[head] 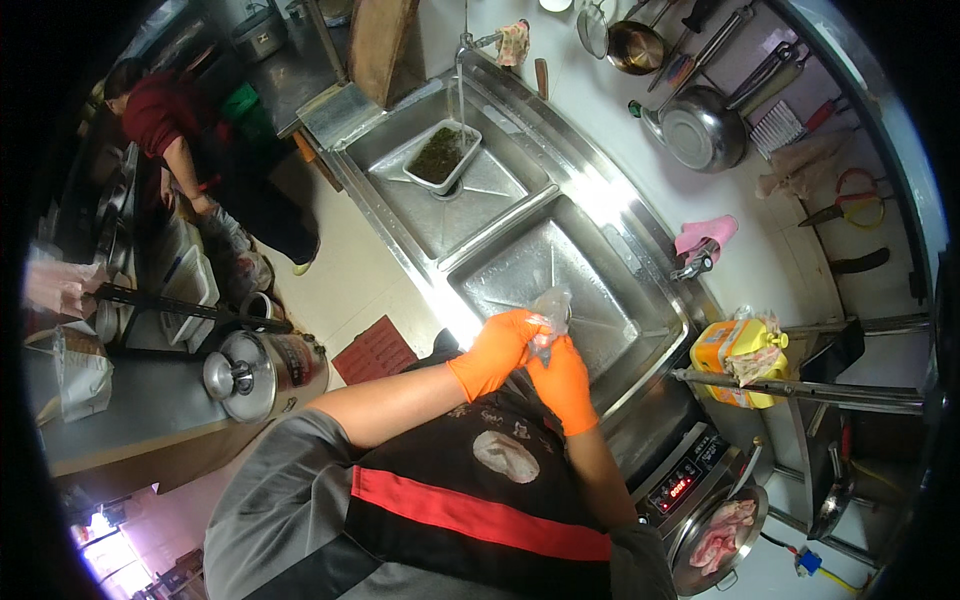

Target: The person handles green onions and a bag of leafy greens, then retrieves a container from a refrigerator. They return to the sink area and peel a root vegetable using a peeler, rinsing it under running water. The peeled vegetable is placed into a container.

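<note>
Orange gloves cover both of my hands. My left hand [499,351] pinches a small clear plastic bag [553,306], and my right hand [562,384] grips its lower side. A little reddish or pale matter shows through the bag, too unclear to name. Both hands are close together above the near edge of the right stainless-steel sink basin [517,262]. In the left basin [420,217], water runs from a tap [466,43] into a white plastic tub [411,174] of dark green leafy matter [441,156].
Raw meat [724,536] lies in a metal pan [686,559] beside an induction cooker's lit panel [679,487]. A yellow jug [731,356] stands right of the sink. Pans and utensils hang on the wall. A co-worker [169,120] bends over containers at left, near a steel pot [259,375].
</note>
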`<state>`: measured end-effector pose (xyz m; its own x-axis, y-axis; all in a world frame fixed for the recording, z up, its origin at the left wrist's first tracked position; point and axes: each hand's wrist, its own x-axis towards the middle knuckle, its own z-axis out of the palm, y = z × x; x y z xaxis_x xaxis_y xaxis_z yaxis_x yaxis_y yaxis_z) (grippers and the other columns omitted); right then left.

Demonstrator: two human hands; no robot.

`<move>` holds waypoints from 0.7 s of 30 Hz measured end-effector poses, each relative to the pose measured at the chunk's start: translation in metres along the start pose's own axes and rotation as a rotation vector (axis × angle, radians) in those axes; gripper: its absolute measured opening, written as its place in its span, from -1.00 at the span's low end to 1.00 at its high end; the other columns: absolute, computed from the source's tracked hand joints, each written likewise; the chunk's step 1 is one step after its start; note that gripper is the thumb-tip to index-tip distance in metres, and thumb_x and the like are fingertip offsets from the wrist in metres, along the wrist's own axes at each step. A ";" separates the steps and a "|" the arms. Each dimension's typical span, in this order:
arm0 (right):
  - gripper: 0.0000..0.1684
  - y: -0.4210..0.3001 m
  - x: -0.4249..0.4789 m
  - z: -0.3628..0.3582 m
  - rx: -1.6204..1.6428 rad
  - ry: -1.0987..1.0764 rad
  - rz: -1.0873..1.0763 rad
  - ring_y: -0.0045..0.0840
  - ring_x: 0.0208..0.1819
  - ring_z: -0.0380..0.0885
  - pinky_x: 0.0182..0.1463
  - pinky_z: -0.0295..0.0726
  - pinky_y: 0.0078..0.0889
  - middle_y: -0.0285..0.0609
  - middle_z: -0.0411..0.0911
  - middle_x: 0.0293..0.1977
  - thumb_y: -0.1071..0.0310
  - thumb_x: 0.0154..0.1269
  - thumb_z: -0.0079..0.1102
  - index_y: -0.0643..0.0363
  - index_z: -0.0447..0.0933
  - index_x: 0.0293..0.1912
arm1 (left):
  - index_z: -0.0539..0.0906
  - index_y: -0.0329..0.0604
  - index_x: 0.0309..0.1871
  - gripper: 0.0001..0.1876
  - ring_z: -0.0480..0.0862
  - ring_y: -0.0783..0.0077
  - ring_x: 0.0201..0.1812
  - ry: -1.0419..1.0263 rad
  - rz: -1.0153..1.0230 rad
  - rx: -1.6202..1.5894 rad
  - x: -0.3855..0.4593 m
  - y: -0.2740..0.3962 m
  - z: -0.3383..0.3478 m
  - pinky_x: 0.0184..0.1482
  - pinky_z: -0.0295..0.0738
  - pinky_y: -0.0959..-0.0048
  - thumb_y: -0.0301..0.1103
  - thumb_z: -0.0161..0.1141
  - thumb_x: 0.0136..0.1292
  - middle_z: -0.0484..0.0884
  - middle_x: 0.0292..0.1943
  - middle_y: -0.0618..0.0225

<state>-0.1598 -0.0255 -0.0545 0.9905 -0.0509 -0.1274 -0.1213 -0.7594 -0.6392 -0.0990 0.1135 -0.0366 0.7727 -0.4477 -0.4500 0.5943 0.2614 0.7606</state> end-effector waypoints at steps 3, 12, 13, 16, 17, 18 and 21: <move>-0.39 0.009 0.006 -0.001 0.037 0.104 0.045 0.10 0.08 0.50 0.11 0.49 0.03 0.25 0.44 0.13 0.20 0.29 0.15 0.33 0.32 0.23 | 0.66 -0.23 -0.23 -0.77 0.49 0.62 -0.51 -0.011 0.027 0.015 -0.008 0.010 0.009 -0.56 0.29 0.62 -0.27 0.12 0.44 0.62 -0.44 0.39; -0.25 0.017 0.002 -0.009 0.091 0.195 0.214 -0.11 -0.16 0.65 -0.12 0.56 -0.06 -0.07 0.67 -0.15 0.15 0.38 0.07 0.35 0.12 0.39 | 0.70 -0.30 -0.18 -0.68 0.67 0.46 -0.29 -0.064 0.615 0.834 -0.011 0.012 0.033 -0.16 0.51 0.47 -0.23 0.03 0.49 0.70 -0.37 0.19; -0.30 0.041 0.003 -0.002 0.309 0.106 0.216 -0.14 -0.09 0.63 0.00 0.56 -0.09 -0.03 0.65 -0.08 0.16 0.38 0.07 0.33 0.18 0.37 | 0.70 -0.30 -0.18 -0.68 0.68 0.45 -0.28 -0.103 0.577 0.746 -0.010 0.001 0.038 -0.16 0.52 0.46 -0.23 0.03 0.49 0.71 -0.36 0.20; -0.37 0.071 0.001 0.008 1.116 -0.010 0.269 -0.18 0.00 0.58 0.11 0.51 -0.14 0.00 0.59 -0.01 0.19 0.39 0.07 0.30 0.25 0.33 | 0.69 -0.31 -0.15 -0.68 0.71 0.43 -0.23 -0.259 0.432 0.425 -0.020 -0.002 0.057 -0.14 0.55 0.43 -0.22 0.04 0.50 0.74 -0.30 0.21; -0.37 0.070 0.000 0.010 1.138 0.002 0.254 -0.19 0.01 0.57 0.12 0.51 -0.15 -0.01 0.58 0.00 0.20 0.38 0.08 0.30 0.25 0.33 | 0.69 -0.31 -0.14 -0.68 0.71 0.44 -0.23 -0.292 0.427 0.385 -0.020 -0.010 0.061 -0.12 0.55 0.45 -0.22 0.04 0.50 0.75 -0.30 0.22; -0.38 0.062 0.000 0.011 1.135 0.006 0.226 -0.20 0.03 0.56 0.13 0.50 -0.16 -0.01 0.58 0.01 0.21 0.38 0.09 0.29 0.26 0.33 | 0.69 -0.31 -0.13 -0.67 0.70 0.45 -0.23 -0.313 0.429 0.351 -0.018 -0.016 0.066 -0.11 0.55 0.46 -0.22 0.04 0.50 0.75 -0.30 0.24; -0.38 0.047 -0.008 0.007 1.101 0.063 0.149 -0.23 0.06 0.54 0.16 0.49 -0.19 -0.03 0.55 0.05 0.23 0.36 0.12 0.28 0.27 0.32 | 0.68 -0.30 -0.04 -0.72 0.68 0.48 -0.12 -0.427 0.359 0.379 -0.011 -0.024 0.074 -0.03 0.55 0.50 -0.25 0.10 0.48 0.75 -0.18 0.28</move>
<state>-0.1744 -0.0563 -0.0892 0.9590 -0.1505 -0.2402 -0.1991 0.2454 -0.9487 -0.1386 0.0487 -0.0147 0.7054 -0.7083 0.0272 0.1372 0.1741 0.9751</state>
